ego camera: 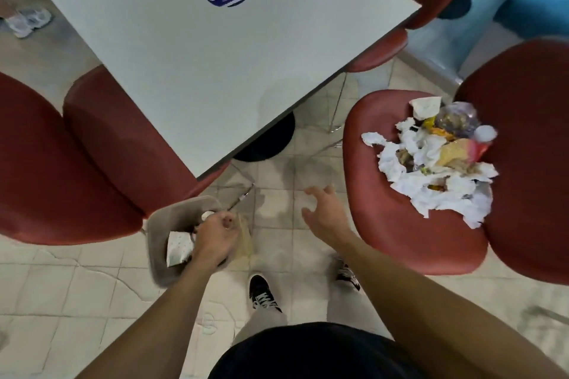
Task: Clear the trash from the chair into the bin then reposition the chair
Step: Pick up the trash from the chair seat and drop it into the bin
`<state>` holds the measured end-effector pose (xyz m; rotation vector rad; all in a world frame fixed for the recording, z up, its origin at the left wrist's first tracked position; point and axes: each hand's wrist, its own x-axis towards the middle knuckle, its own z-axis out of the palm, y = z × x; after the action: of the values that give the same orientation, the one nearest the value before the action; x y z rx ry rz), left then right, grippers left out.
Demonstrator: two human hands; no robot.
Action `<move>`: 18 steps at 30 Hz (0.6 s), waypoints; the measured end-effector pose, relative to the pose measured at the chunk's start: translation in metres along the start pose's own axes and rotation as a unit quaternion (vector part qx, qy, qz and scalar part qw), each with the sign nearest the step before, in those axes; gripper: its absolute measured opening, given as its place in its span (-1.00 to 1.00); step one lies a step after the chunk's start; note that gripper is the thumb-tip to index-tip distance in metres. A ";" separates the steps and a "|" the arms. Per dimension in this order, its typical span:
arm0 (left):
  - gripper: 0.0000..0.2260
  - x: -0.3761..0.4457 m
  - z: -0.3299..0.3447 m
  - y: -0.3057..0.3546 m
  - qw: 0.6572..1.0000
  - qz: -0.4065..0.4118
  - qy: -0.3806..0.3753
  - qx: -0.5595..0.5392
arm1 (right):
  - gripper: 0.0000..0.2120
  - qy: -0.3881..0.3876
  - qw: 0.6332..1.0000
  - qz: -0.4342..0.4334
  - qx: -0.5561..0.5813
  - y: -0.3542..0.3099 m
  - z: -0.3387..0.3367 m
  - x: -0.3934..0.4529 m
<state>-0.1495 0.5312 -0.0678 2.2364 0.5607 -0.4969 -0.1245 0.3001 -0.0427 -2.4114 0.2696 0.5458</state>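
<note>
A red chair (397,224) stands at the right, turned away from the table, with a heap of trash (431,160) on its seat: crumpled white napkins, yellow and pink wrappers and a clear plastic bag. A small grey bin (160,224) sits on the floor at the lower left, with a white paper and a cup inside. My left hand (215,235) is closed on the bin's near rim. My right hand (323,212) hovers open over the floor, just left of the chair's seat edge, holding nothing.
A white square table (215,64) with a round blue sticker fills the upper middle, on a black base. Red chairs (77,148) stand at its left and far side. My feet are on the tiled floor below. Another person's shoe shows at the top left.
</note>
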 end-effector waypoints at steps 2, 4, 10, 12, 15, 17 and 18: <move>-0.87 0.007 0.021 0.025 0.999 0.035 -0.037 0.016 | -0.59 0.018 0.999 0.029 0.012 0.032 -0.023 0.008; -0.85 0.014 0.045 0.050 0.995 0.052 -0.078 0.043 | -0.58 0.036 0.998 0.058 0.019 0.063 -0.047 0.017; -0.75 0.039 0.136 0.138 0.982 0.056 -0.150 0.103 | -0.67 0.059 0.988 0.139 0.033 0.157 -0.098 0.050; -0.72 0.048 0.168 0.169 0.977 0.079 -0.154 0.124 | -0.64 0.050 0.985 0.158 0.052 0.186 -0.112 0.063; -0.71 0.065 0.221 0.220 0.969 0.105 -0.168 0.146 | -0.56 0.030 0.980 0.179 0.077 0.230 -0.135 0.084; -0.68 0.080 0.253 0.246 0.962 0.140 -0.178 0.151 | -0.53 0.033 0.980 0.181 0.081 0.255 -0.143 0.101; -0.66 0.089 0.271 0.257 0.957 0.163 -0.180 0.158 | -0.51 0.036 0.979 0.183 0.087 0.267 -0.146 0.109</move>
<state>0.0144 0.1899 -0.1345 2.3905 -0.0860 -0.8408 -0.0670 -0.0042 -0.1342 -2.2233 0.7713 0.5707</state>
